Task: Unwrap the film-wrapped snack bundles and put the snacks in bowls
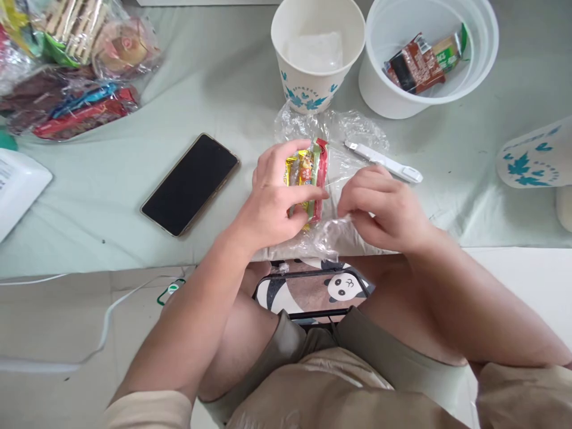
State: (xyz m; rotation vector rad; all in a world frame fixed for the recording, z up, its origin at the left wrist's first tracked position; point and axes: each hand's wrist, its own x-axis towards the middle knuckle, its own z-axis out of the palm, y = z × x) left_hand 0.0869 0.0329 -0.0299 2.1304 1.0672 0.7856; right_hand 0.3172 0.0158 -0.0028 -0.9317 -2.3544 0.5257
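My left hand (274,199) is closed around a small bundle of snack packets (306,167) in yellow, green and red wrappers, just above the table's front edge. My right hand (386,208) pinches a piece of clear plastic wrap (333,235) to the right of the packets. The crinkled plastic spreads under and around the bundle and back toward a paper cup. A white utility knife (384,161) lies on the cloth just behind my right hand. My fingers partly hide the packets.
A paper cup (306,89) holds something whitish. Beside it a white tub (379,95) contains snack packets. A black phone (191,185) lies to the left; bagged snacks (84,113) sit at the back left. Another paper cup (536,158) lies tipped at right.
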